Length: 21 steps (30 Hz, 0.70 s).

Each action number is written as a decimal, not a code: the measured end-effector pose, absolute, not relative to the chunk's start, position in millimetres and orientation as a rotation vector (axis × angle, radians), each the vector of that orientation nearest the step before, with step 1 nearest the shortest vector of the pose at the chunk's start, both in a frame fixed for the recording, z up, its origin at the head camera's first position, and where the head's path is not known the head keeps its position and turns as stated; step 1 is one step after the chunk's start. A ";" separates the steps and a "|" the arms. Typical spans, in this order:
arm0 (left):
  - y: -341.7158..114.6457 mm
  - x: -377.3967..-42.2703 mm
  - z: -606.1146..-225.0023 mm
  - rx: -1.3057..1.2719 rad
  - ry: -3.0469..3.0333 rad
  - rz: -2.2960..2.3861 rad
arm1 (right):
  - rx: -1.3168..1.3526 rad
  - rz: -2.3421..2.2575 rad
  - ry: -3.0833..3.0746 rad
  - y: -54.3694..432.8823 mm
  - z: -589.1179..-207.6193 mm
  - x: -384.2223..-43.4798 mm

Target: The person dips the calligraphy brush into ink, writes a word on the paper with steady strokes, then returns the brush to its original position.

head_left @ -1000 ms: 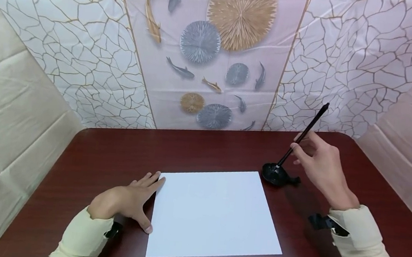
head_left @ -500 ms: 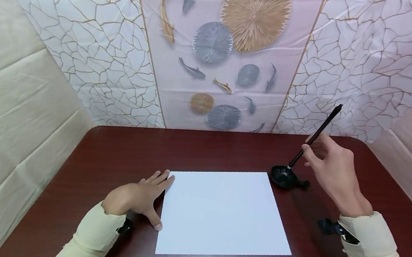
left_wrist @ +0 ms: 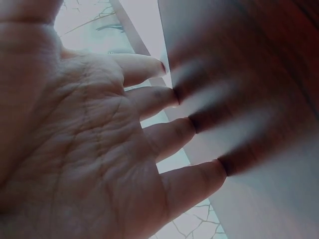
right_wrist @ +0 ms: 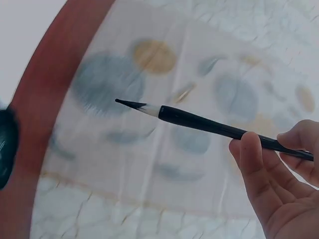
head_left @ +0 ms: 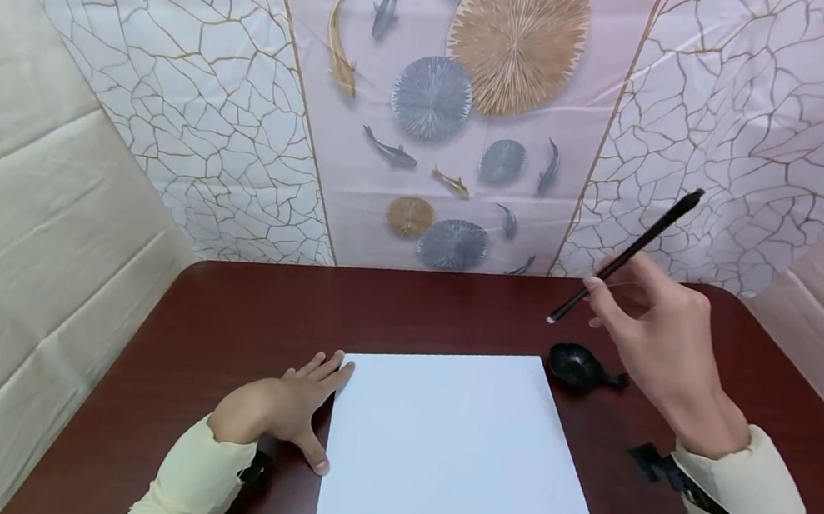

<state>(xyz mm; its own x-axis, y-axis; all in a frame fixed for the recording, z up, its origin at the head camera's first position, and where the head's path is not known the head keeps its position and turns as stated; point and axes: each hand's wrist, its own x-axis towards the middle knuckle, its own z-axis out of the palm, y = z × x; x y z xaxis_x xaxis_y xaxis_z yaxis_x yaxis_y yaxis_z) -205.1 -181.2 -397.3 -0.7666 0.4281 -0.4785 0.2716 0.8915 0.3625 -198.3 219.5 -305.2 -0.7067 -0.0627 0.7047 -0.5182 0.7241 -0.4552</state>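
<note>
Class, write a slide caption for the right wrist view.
Right-hand fingers hold a slim, dark-handled brush, its pale bristles black toward the tip, before a patterned backdrop.

The paper looks smooth (the table glossy)

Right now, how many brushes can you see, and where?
1: the black-handled brush, tilted in the right grip, its tip apart from the black dish. No second brush shows in any view; hidden ones can't be ruled out.

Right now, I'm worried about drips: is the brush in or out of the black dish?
Out: the right hand holds the brush, its dark tip clear of the black dish.
</note>
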 end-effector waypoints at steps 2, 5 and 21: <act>-181.3 -204.8 -397.4 0.501 2.495 0.363 | 0.493 0.889 -2.215 207.2 -299.4 -194.7; -181.8 -205.1 -396.6 0.495 2.500 0.366 | 0.573 0.959 -2.186 188.0 -293.2 -189.1; -184.8 -205.9 -401.2 0.533 2.484 0.381 | 0.823 1.220 -2.164 119.0 -323.2 -180.9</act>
<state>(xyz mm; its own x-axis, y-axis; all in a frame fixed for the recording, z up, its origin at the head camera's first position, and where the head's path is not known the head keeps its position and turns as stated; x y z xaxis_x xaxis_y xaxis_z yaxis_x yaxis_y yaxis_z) -205.9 -184.8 -401.2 -0.7613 0.4497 -0.4671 0.2893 0.8803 0.3761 -180.9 119.0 -323.2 -0.6811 -0.2513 0.6877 -0.7185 0.4104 -0.5616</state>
